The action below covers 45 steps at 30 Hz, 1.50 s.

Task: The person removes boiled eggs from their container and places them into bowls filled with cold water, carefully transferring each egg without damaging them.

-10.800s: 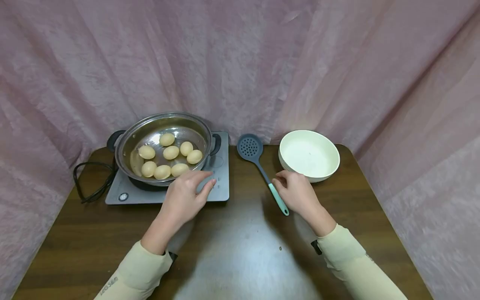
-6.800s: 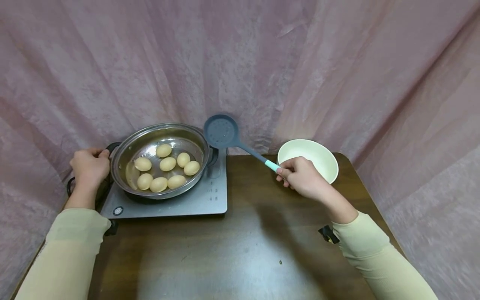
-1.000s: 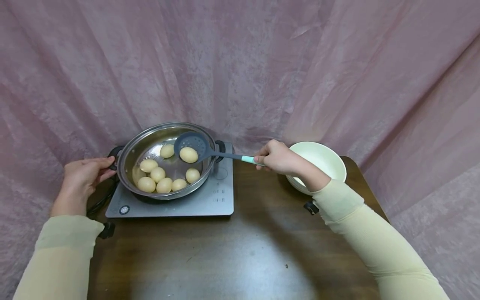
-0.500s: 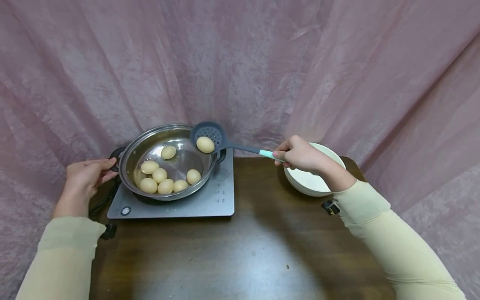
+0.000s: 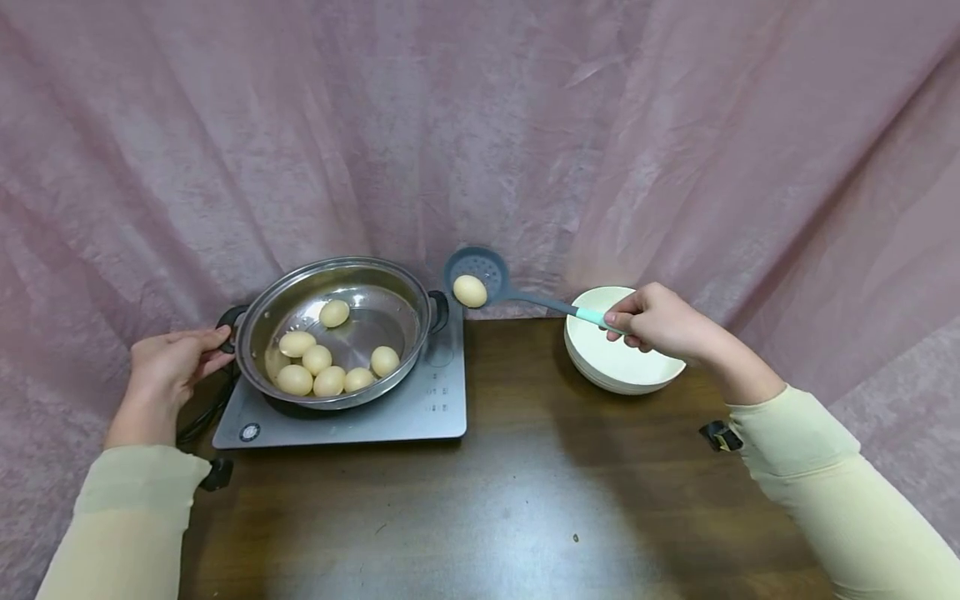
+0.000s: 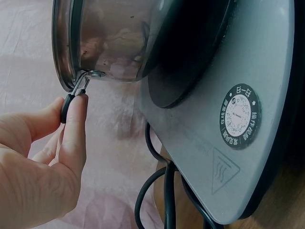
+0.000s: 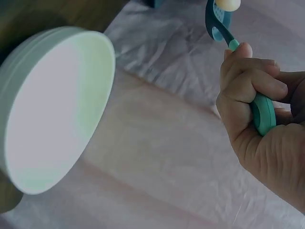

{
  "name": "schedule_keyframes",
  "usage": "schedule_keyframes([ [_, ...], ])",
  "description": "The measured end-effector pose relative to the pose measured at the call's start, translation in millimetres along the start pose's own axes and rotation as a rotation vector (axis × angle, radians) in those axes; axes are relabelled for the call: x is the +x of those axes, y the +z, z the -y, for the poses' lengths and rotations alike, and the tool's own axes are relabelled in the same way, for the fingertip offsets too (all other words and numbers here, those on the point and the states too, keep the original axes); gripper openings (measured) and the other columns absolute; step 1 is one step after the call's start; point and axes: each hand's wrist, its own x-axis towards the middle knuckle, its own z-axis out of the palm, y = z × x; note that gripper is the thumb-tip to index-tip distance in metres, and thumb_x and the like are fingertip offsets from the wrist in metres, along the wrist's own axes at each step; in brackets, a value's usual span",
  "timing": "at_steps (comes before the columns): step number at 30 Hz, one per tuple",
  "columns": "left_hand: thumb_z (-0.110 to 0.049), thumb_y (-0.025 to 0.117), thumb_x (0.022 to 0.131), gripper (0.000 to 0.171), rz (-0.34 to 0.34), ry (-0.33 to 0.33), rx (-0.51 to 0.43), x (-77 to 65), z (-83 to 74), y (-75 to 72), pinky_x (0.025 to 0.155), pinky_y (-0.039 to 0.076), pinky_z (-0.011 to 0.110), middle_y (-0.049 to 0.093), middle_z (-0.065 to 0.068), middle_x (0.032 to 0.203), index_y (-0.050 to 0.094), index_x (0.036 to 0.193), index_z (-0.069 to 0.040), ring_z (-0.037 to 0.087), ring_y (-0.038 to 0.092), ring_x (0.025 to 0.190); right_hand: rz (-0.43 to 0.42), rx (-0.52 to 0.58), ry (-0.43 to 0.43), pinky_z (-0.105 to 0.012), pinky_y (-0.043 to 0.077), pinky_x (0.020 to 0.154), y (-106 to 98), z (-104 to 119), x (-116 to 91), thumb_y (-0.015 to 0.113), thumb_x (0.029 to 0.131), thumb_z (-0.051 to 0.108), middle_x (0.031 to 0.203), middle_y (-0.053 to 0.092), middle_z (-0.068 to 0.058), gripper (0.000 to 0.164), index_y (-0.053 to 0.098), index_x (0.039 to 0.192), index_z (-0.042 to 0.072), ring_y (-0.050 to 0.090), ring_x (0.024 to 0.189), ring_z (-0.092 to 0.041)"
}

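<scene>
My left hand [image 5: 168, 360] pinches the black side handle [image 6: 68, 109] of a steel pot [image 5: 367, 333] between thumb and fingers. Several pale eggs [image 5: 296, 380] lie in shallow water in the pot, most along its near side. In my right hand [image 5: 667, 321] is the mint-green grip [image 7: 263, 114] of a grey slotted skimmer [image 5: 480, 260], fingers curled round it. One egg [image 5: 470, 291] rests on the skimmer's head, held up past the pot's right handle. Below the right hand stands a white bowl [image 5: 618, 367], its visible inside bare.
The pot stands on a flat grey induction cooker [image 5: 405, 425] at the left of the wooden table [image 5: 420, 517]. A black cord [image 6: 169, 191] lies behind the cooker's left corner. A pink curtain [image 5: 480, 125] hangs close along the table's back edge.
The skimmer, first lying on the table, was picked up by the right hand. Over the last second it has carried an egg up out of the pot and rightward. The left hand keeps the pot handle.
</scene>
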Motion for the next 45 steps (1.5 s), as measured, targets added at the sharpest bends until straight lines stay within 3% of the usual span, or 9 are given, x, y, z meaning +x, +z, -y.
schedule_keyframes([
  [8,-0.018,0.081,0.072,0.010,0.009,0.016,-0.011,-1.9,-1.6,-3.5,0.062,0.060,0.026,0.069,-0.006,0.072,0.073,0.078,-0.019,0.012,0.069,0.062,-0.027,-0.022,0.031,-0.020,0.033,0.045,-14,-20,-19,0.049,0.098,0.021,0.068,0.053,-0.001,0.029,0.063,0.096,-0.005,0.039,0.054,-0.008],
  [15,-0.023,0.081,0.072,0.014,0.006,0.015,0.045,0.4,-1.3,2.4,0.063,0.061,0.025,0.068,-0.008,0.072,0.072,0.082,-0.019,0.012,0.069,0.063,-0.056,-0.034,0.047,-0.021,0.031,0.044,-26,-44,-38,0.049,0.098,0.021,0.070,0.054,-0.001,0.030,0.061,0.099,-0.007,0.037,0.054,-0.006],
  [25,-0.023,0.082,0.072,0.014,-0.030,0.015,0.063,3.1,-1.8,0.2,0.064,0.061,0.026,0.067,-0.008,0.071,0.071,0.080,-0.020,0.011,0.069,0.062,-0.128,-0.052,0.041,-0.021,0.041,0.048,-34,-71,-59,0.048,0.099,0.026,0.071,0.059,0.004,0.036,0.060,0.103,-0.008,0.046,0.059,-0.004],
  [36,-0.015,0.082,0.071,0.010,-0.008,0.025,0.009,3.1,-3.9,-2.7,0.065,0.061,0.027,0.069,-0.007,0.071,0.073,0.075,-0.018,0.012,0.069,0.063,-0.167,-0.066,0.110,-0.021,0.040,0.047,-47,-104,-78,0.045,0.100,0.025,0.066,0.056,0.003,0.038,0.061,0.101,-0.009,0.045,0.056,-0.005],
  [45,-0.011,0.082,0.071,0.012,0.028,0.019,-0.031,2.8,-3.1,-2.8,0.063,0.061,0.027,0.069,-0.005,0.070,0.072,0.076,-0.016,0.013,0.069,0.061,-0.170,-0.089,0.156,-0.019,0.039,0.047,-45,-122,-85,0.043,0.101,0.023,0.065,0.055,0.004,0.038,0.060,0.102,-0.011,0.045,0.056,-0.003],
])
